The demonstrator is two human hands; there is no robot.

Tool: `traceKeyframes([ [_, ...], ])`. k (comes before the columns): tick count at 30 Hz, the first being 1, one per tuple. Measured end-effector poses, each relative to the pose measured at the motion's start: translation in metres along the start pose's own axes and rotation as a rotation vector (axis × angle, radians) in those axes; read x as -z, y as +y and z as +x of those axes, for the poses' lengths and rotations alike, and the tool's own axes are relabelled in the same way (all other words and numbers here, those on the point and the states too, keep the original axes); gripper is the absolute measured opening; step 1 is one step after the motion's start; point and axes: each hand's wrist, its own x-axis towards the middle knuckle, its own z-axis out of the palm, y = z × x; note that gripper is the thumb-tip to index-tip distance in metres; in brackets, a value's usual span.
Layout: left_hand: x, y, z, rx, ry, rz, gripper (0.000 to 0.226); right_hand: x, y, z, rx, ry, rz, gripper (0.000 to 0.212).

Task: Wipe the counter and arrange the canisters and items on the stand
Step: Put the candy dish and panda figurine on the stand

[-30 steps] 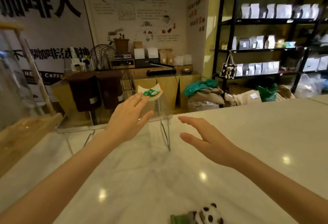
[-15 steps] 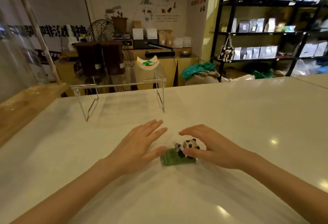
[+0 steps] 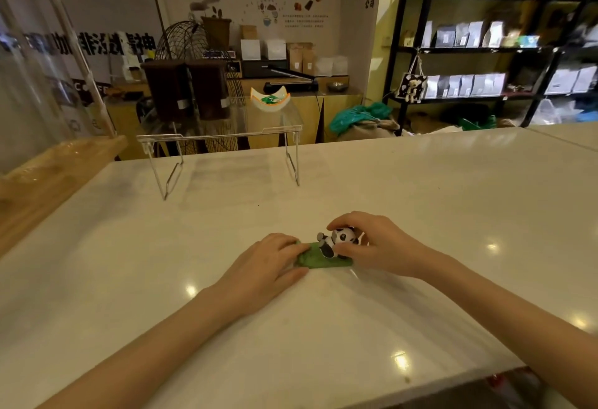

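A small panda figurine [image 3: 339, 237] on a green base [image 3: 318, 260] lies on the white counter [image 3: 420, 201] in front of me. My right hand [image 3: 375, 243] curls around the panda, thumb and fingers touching it. My left hand [image 3: 268, 266] holds the left end of the green base. Farther back stands a clear acrylic stand [image 3: 220, 135] on thin legs. Two dark brown canisters [image 3: 186, 89] sit on its left half and a white curved dish [image 3: 270, 100] with something green in it sits on its right half.
A wooden tray [image 3: 48, 169] with a tall clear glass vessel [image 3: 29, 68] lies along the counter's left edge. Beyond the counter are a wire fan, a wooden cabinet with boxes, sacks on the floor and black shelves [image 3: 485, 52] of bags.
My left hand left the white dish on the stand and both hands came down to the panda figurine, first hovering beside it, now closed on it. The view tilted down.
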Motion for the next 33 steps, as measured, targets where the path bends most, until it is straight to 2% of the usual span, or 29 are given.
traceKeyframes([
  [8, 0.01, -0.002, 0.005, -0.019, 0.012, 0.0, 0.067, 0.006, 0.001, 0.006, -0.023, 0.027, 0.115, 0.027],
  [13, 0.032, -0.009, 0.014, -0.011, 0.035, 0.023, 0.044, 0.021, -0.006, 0.021, -0.012, 0.078, 0.163, 0.024],
  [17, 0.061, -0.017, 0.028, -0.034, 0.062, 0.101, 0.042, 0.039, -0.02, 0.041, 0.021, 0.097, 0.167, 0.025],
  [24, 0.115, -0.041, 0.058, -0.025, 0.196, 0.181, 0.042, 0.073, -0.04, 0.095, 0.11, 0.205, 0.193, 0.026],
  [29, 0.151, -0.063, 0.089, 0.002, 0.273, 0.141, 0.039, 0.095, -0.047, 0.146, 0.15, 0.298, 0.27, 0.022],
  [33, 0.168, -0.084, 0.117, 0.035, 0.324, 0.017, 0.036, 0.106, -0.046, 0.184, 0.128, 0.363, 0.292, 0.027],
])
